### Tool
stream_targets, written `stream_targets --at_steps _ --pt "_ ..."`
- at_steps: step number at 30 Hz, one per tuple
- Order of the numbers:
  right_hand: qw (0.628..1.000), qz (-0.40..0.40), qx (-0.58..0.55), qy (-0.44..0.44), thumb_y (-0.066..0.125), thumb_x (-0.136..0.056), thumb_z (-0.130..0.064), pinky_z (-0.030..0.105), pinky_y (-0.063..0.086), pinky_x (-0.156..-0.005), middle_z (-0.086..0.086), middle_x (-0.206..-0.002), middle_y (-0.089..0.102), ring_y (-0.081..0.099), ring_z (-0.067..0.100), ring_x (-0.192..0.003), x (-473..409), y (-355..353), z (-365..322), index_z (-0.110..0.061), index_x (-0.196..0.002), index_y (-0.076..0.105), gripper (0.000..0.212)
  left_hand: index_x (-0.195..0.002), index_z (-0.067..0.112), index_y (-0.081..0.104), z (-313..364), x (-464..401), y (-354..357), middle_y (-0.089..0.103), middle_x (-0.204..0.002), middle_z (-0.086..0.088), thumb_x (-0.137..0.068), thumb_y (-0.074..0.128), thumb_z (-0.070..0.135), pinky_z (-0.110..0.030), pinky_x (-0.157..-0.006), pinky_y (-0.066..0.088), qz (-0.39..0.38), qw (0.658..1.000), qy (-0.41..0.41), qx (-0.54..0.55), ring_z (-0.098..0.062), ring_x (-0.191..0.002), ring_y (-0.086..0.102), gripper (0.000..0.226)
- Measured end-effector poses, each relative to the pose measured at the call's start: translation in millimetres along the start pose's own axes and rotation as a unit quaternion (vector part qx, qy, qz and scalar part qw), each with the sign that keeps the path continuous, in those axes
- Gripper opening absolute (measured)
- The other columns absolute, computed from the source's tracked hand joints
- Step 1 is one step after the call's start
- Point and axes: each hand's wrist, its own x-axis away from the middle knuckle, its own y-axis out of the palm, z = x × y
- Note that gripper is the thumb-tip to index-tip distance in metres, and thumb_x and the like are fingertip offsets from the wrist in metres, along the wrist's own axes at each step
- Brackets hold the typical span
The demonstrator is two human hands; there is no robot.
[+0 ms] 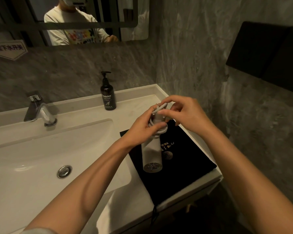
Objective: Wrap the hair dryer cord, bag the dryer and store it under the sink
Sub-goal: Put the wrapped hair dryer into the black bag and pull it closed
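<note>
A white hair dryer (151,156) hangs above the counter with its vented end toward me. Its white cord (161,130) is looped in coils around the handle. My left hand (142,127) grips the handle and the coils. My right hand (184,112) pinches the cord's end at the top of the bundle. Under the dryer a black drawstring bag (184,166) with gold print lies flat on the white counter, its string dangling over the front edge.
A white basin (41,157) with a chrome drain fills the left side, a chrome tap (41,110) behind it. A dark hand-wash pump bottle (108,95) stands at the back. A mirror hangs above; a grey stone wall with a black box (267,54) stands at the right.
</note>
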Motion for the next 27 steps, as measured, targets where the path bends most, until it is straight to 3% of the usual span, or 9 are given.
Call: stream_targets --at_steps 4,7,10,13,15,17,20,23,27 --pt "0.997 0.069 0.015 0.02 0.076 -0.073 -0.037 0.023 0.044 -0.052 0.011 -0.058 0.066 0.054 0.011 -0.043 8 9 -7 -0.023 -0.09 0.07 0.023 -0.121 0.044 0.042 9 3 2 0.055 -0.117 0.024 -0.073 0.08 0.021 -0.007 -0.087 0.041 0.018 0.999 -0.012 0.031 0.013 -0.109 0.054 0.065" --pt "0.992 0.117 0.046 0.02 0.075 -0.072 -0.042 0.026 0.046 -0.057 0.004 -0.061 0.063 0.056 0.011 -0.051 9 18 -8 -0.024 -0.083 0.071 0.022 -0.112 0.046 0.046 10 6 10 0.059 -0.11 0.022 -0.072 0.081 0.02 -0.005 -0.081 0.042 0.075 0.996 -0.015 0.042 0.014 -0.101 0.057 0.059" --pt "0.983 0.16 0.09 0.001 0.076 -0.069 -0.046 0.02 0.043 -0.059 -0.004 -0.08 0.055 0.049 0.003 -0.058 5 19 -3 -0.023 -0.073 0.069 0.024 -0.108 0.042 0.05 12 5 16 0.06 -0.108 0.022 -0.078 0.073 0.014 -0.004 -0.08 0.042 0.087 0.995 -0.009 0.05 0.014 -0.1 0.057 0.047" --pt "0.981 0.16 0.111 -0.004 0.076 -0.071 -0.042 0.02 0.039 -0.057 -0.005 -0.068 0.053 0.048 0.006 -0.058 4 21 1 -0.019 -0.065 0.06 0.029 -0.106 0.041 0.051 14 5 16 0.061 -0.105 0.022 -0.081 0.068 0.011 -0.003 -0.081 0.04 0.078 0.996 -0.002 0.044 0.014 -0.099 0.057 0.042" --pt "0.988 0.138 0.067 0.017 0.076 -0.072 -0.038 0.024 0.039 -0.053 -0.002 -0.059 0.051 0.045 0.01 -0.053 3 22 1 -0.012 -0.067 0.059 0.032 -0.11 0.041 0.05 12 4 16 0.061 -0.107 0.021 -0.084 0.066 0.015 -0.005 -0.083 0.041 0.063 0.997 -0.004 0.042 0.011 -0.102 0.057 0.04" --pt "0.995 0.07 -0.052 0.041 0.074 -0.078 -0.029 0.025 0.037 -0.045 0.001 -0.055 0.051 0.043 0.014 -0.046 2 18 1 -0.004 -0.074 0.06 0.029 -0.114 0.038 0.048 7 4 15 0.061 -0.108 0.019 -0.087 0.064 0.02 -0.008 -0.086 0.042 0.06 0.997 -0.011 0.045 0.01 -0.103 0.057 0.036" --pt "0.97 -0.035 -0.22 0.098 0.057 -0.091 -0.028 0.021 0.031 -0.035 -0.005 -0.047 0.046 0.035 0.011 -0.035 -4 9 1 0.005 -0.083 0.059 0.034 -0.114 0.032 0.046 4 4 12 0.061 -0.102 0.018 -0.089 0.062 0.026 -0.007 -0.08 0.043 0.059 0.997 -0.025 0.031 0.013 -0.092 0.058 0.03" --pt "0.982 -0.045 -0.152 0.1 0.059 -0.09 -0.027 0.015 0.026 -0.036 -0.01 -0.042 0.043 0.034 0.002 -0.034 -9 4 -7 -0.005 -0.086 0.068 0.024 -0.116 0.033 0.047 4 2 11 0.062 -0.103 0.018 -0.088 0.063 0.031 -0.009 -0.082 0.044 0.051 0.998 -0.029 0.021 0.008 -0.094 0.059 0.032" --pt "0.993 -0.085 -0.061 0.056 0.066 -0.084 -0.014 0.007 0.035 -0.047 -0.002 -0.053 0.059 0.048 -0.003 -0.044 -21 -8 -23 0.004 -0.086 0.073 0.02 -0.117 0.031 0.051 2 4 12 0.062 -0.104 0.019 -0.085 0.067 0.031 -0.009 -0.084 0.044 0.05 0.998 -0.041 0.021 0.006 -0.097 0.059 0.036"
